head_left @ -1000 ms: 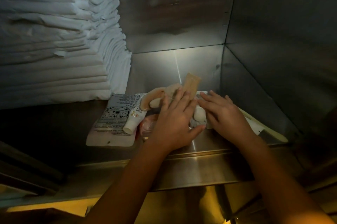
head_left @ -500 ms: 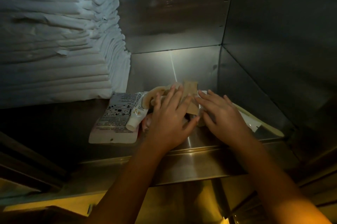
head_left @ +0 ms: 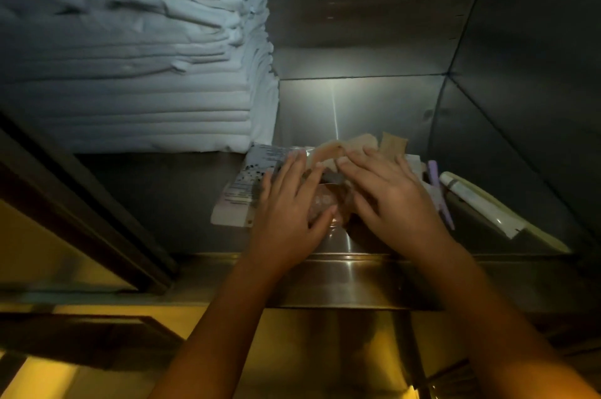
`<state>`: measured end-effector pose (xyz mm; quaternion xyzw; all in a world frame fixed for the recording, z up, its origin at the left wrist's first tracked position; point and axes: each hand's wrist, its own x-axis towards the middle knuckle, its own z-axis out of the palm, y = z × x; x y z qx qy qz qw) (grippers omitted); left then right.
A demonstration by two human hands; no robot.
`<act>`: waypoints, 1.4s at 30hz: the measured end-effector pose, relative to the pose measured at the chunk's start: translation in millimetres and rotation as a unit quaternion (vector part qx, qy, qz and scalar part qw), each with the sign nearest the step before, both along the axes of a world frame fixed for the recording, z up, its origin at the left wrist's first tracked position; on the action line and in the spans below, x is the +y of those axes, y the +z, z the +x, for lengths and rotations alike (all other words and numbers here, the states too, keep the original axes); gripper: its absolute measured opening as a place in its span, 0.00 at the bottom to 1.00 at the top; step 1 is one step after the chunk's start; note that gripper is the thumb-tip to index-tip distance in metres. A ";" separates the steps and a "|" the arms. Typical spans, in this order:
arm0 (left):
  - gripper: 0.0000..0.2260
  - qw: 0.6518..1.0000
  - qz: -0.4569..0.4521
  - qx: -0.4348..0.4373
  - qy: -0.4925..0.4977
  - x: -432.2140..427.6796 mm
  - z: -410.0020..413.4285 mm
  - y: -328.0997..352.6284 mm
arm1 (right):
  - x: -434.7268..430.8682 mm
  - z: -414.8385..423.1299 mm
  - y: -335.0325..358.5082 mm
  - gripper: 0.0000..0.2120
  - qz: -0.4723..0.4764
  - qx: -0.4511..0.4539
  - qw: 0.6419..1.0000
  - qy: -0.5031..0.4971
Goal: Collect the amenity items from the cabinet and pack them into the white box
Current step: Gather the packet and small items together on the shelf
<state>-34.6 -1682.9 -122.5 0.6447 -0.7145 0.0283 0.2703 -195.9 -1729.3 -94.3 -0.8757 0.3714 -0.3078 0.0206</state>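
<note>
A small heap of amenity items lies on the steel cabinet shelf [head_left: 156, 203]. My left hand [head_left: 289, 206] lies flat over the printed white packet [head_left: 240, 190] and a clear wrapped piece [head_left: 325, 203]. My right hand [head_left: 390, 193] rests with spread fingers on the beige sachets [head_left: 357, 143] and other pieces beneath it. A lilac razor-like item [head_left: 437, 193] and a long white wrapped tube [head_left: 481, 203] lie to the right of that hand. What the palms cover is hidden. The white box is out of view.
A tall stack of folded white linens [head_left: 130, 57] fills the shelf's left side. Steel walls [head_left: 520, 73] close the back and right. The shelf's front lip [head_left: 351, 281] runs under my wrists. A dark door frame [head_left: 81, 219] slants at the left.
Both hands have slid together over the heap and pulled it nearer the shelf's front. The small white tube by the packet is now covered. The lilac item and long tube show at the right.
</note>
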 end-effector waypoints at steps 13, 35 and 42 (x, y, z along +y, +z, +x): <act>0.36 0.984 0.139 -0.061 0.089 15.4 65.9 -27.3 | -5.4 62.7 -17.7 0.26 0.080 0.167 0.981 0.049; 0.38 0.980 0.170 -0.076 0.075 16.4 56.1 -47.0 | -2.0 67.8 -36.4 0.17 -0.008 0.140 0.984 0.114; 0.38 0.974 0.183 -0.104 0.086 31.9 55.4 -49.5 | 11.4 55.9 -39.6 0.17 -0.019 0.074 0.988 0.134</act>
